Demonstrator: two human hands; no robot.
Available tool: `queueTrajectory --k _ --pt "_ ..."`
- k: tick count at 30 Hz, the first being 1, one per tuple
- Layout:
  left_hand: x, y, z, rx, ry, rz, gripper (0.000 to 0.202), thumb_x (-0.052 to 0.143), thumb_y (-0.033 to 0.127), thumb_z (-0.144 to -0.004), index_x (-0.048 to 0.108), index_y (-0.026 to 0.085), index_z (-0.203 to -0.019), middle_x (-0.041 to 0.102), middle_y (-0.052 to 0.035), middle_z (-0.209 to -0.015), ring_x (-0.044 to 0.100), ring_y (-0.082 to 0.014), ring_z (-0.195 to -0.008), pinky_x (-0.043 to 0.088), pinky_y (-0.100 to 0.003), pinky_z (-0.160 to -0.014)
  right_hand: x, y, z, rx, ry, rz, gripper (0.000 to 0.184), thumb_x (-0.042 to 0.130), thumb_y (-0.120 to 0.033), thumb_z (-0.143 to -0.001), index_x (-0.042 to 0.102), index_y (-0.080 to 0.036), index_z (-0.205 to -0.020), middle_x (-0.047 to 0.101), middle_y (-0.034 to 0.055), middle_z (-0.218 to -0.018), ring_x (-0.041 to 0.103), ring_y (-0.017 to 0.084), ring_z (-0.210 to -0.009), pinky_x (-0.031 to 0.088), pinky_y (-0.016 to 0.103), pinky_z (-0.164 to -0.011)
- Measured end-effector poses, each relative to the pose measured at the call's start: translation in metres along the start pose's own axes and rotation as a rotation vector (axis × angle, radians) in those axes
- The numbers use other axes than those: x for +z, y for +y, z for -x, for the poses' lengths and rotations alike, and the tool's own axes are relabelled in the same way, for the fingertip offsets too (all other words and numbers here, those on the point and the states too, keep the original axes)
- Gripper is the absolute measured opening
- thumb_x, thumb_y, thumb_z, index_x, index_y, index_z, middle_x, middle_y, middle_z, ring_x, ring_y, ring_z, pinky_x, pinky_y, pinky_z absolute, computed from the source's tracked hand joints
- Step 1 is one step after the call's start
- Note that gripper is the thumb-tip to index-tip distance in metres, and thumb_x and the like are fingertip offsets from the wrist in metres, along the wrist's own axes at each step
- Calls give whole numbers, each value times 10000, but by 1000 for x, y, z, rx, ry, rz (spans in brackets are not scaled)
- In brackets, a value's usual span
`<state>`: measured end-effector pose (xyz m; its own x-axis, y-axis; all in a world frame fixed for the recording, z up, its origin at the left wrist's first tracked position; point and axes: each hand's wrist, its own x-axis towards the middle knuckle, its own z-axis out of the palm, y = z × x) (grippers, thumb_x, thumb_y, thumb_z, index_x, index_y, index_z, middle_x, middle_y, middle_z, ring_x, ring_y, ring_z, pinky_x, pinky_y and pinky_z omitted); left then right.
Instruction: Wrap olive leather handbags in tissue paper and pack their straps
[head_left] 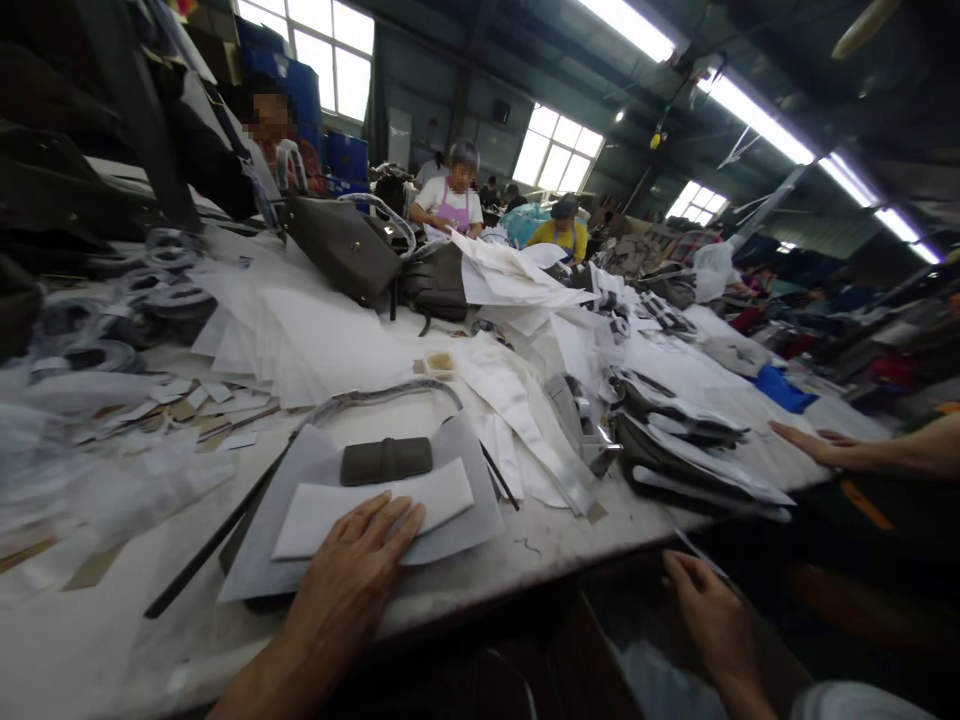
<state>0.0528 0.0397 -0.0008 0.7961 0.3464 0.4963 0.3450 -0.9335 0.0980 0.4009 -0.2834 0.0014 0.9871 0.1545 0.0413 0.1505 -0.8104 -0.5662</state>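
Observation:
My left hand [352,565] lies flat, fingers stretched out, on a white sheet [375,505] that rests on a grey sheet [465,505] at the table's near edge. A dark olive rolled piece [386,460] sits just beyond the white sheet, under a wrapped bag handle [382,395]. My right hand [705,605] is below the table edge at the lower right, fingers curled on the rim of a dark cardboard box [757,640]; whether it grips anything is unclear.
Another person's hand [814,442] rests flat on the table at the right. Olive handbags [341,245] stand at the back, folded bag parts [690,450] and white paper [517,275] lie in the middle. Other workers sit far behind.

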Motion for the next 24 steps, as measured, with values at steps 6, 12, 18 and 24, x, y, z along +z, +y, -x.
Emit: queueTrajectory --k 6,12,18,24 --pt "1 -4 4 99 113 -89 550 419 50 -851 526 237 -1357 606 -7 -1322 503 -218 -1231 420 -338 -993 -2 -69 15 -80 89 -312 561 616 -686 -693 681 -198 -961 715 54 -717 648 251 -701 491 333 -662" --pt "5 -9 6 123 158 -144 533 417 87 -873 535 257 -1365 590 27 -1350 482 -203 -1260 405 -303 -1018 10 -146 -1 -353 73 -465 478 623 -660 -769 636 -187 -835 625 7 -626 541 167 -584 450 278 -582" --pt "19 -2 2 55 391 -60 432 296 176 -994 656 266 -1216 649 46 -1243 505 -165 -1229 238 -285 -1169 39 -233 -25 -604 -128 -460 424 599 -617 -818 606 -200 -743 618 5 -621 564 174 -603 453 282 -619" --pt "11 -9 1 138 311 -206 363 356 267 -1024 665 281 -1213 644 60 -1246 526 -169 -1211 135 -332 -1236 115 -300 -44 -849 -295 35 266 491 -397 -925 680 -216 -879 722 45 -912 655 190 -848 468 273 -796"
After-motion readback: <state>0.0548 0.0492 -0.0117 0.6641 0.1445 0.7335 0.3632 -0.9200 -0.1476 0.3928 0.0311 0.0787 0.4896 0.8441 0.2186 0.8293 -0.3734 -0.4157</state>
